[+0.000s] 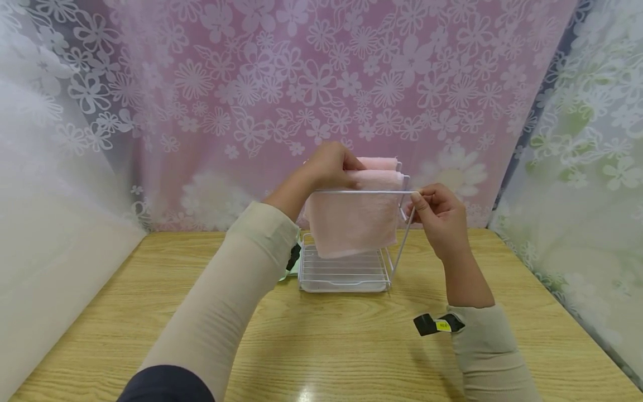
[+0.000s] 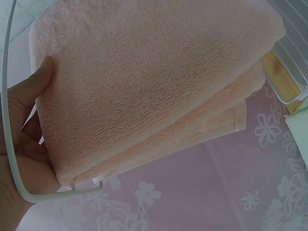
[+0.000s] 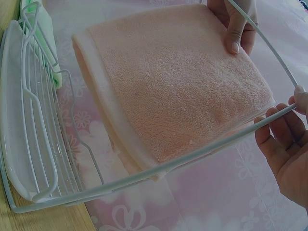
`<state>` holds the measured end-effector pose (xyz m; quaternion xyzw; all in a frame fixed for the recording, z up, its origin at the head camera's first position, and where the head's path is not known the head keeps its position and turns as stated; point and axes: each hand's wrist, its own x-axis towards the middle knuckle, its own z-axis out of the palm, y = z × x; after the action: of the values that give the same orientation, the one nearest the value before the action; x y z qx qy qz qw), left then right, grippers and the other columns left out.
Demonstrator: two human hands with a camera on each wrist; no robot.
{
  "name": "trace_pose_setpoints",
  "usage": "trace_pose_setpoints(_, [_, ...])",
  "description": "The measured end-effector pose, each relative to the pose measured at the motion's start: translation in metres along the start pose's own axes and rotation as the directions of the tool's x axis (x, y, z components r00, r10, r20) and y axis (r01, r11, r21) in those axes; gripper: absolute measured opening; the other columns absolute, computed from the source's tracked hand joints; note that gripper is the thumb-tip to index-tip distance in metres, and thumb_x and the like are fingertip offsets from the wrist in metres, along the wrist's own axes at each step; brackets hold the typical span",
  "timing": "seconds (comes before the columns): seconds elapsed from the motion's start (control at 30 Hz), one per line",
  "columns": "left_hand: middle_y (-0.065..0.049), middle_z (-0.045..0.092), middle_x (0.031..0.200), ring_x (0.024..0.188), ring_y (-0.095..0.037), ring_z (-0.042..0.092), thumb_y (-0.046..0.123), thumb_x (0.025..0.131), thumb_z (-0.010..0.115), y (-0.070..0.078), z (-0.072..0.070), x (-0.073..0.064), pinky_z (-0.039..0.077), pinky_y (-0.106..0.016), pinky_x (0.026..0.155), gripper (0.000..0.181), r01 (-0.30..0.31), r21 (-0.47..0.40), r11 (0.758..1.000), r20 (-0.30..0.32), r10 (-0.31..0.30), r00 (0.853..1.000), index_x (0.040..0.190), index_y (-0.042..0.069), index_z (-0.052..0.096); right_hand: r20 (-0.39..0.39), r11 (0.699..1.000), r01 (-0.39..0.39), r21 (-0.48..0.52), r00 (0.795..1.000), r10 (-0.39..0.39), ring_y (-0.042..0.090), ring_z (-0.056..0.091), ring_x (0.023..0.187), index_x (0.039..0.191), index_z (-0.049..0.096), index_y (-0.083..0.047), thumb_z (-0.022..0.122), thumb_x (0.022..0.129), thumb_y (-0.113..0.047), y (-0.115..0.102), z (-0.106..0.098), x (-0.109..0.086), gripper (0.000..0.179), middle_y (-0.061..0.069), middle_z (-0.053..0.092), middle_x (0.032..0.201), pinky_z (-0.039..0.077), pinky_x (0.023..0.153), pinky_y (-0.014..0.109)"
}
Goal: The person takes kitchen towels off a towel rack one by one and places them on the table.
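A white wire rack point(image 1: 365, 192) stands on the table, with a lower grid shelf over a white tray point(image 1: 346, 288). Folded pink towel layers point(image 1: 354, 223) hang near the top of the rack, above the shelf. My left hand point(image 1: 329, 166) grips the towel's upper edge; its thumb point(image 2: 44, 77) lies on the towel face in the left wrist view, and the other fingers are partly hidden. With thumb and fingers, my right hand point(image 1: 443, 222) pinches the rack's upper right front corner. In the right wrist view, the towel point(image 3: 178, 82) is inside the wire frame.
Light green cloth point(image 3: 45, 38) lies beside the rack's left side, partly hidden by my left sleeve in the head view. Floral curtains point(image 1: 321, 84) surround the wooden table point(image 1: 351, 346) at the back and sides. Black wrist straps point(image 1: 427, 324) sit on the sleeves.
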<state>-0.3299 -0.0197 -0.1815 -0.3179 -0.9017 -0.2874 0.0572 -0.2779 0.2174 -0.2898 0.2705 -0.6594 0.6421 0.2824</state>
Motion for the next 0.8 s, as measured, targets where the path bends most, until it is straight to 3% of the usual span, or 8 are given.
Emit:
trace_pose_setpoints(0.13, [0.0, 0.073, 0.083, 0.071, -0.012, 0.054, 0.014, 0.081, 0.081, -0.0009, 0.0017, 0.0004, 0.047, -0.022, 0.062, 0.027, -0.006, 0.02, 1.0, -0.018, 0.007, 1.0, 0.107, 0.01, 0.077, 0.007, 1.0, 0.006, 0.002, 1.0, -0.006, 0.017, 0.061, 0.062, 0.094, 0.055, 0.014, 0.06, 0.096, -0.007, -0.0003, 0.0001, 0.0002, 0.021, 0.008, 0.063, 0.072, 0.057, 0.062, 0.026])
trace_pose_setpoints(0.3, [-0.001, 0.074, 0.087, 0.076, -0.011, 0.059, 0.016, 0.081, 0.082, -0.0008, 0.0025, 0.0002, 0.049, -0.022, 0.067, 0.025, 0.011, 0.025, 1.0, -0.052, -0.01, 0.999, 0.105, 0.011, 0.077, 0.006, 1.0, 0.007, 0.0, 1.0, -0.007, 0.019, 0.062, 0.062, 0.093, 0.056, 0.012, 0.06, 0.096, -0.007, 0.0, -0.0002, 0.0003, 0.02, 0.007, 0.063, 0.072, 0.057, 0.061, 0.026])
trace_pose_setpoints(0.63, [0.0, 0.074, 0.088, 0.079, -0.012, 0.062, 0.015, 0.079, 0.083, 0.0, 0.0003, -0.0018, 0.051, -0.022, 0.069, 0.022, 0.043, -0.069, 0.997, -0.11, -0.05, 0.993, 0.1, 0.011, 0.079, 0.001, 1.0, 0.018, 0.004, 1.0, -0.018, 0.017, 0.061, 0.06, 0.092, 0.055, 0.014, 0.06, 0.096, -0.004, -0.0004, 0.0005, 0.0015, 0.019, 0.02, 0.059, 0.071, 0.057, 0.06, 0.025])
trace_pose_setpoints(0.8, [0.0, 0.074, 0.087, 0.078, -0.011, 0.062, 0.015, 0.079, 0.084, 0.001, -0.0007, -0.0027, 0.05, -0.021, 0.068, 0.02, 0.035, -0.073, 0.997, -0.123, -0.044, 0.991, 0.098, 0.011, 0.079, -0.003, 1.0, 0.014, -0.004, 1.0, -0.014, 0.017, 0.061, 0.06, 0.093, 0.055, 0.013, 0.06, 0.096, -0.006, -0.0003, 0.0009, 0.0009, 0.02, 0.017, 0.06, 0.071, 0.057, 0.061, 0.025])
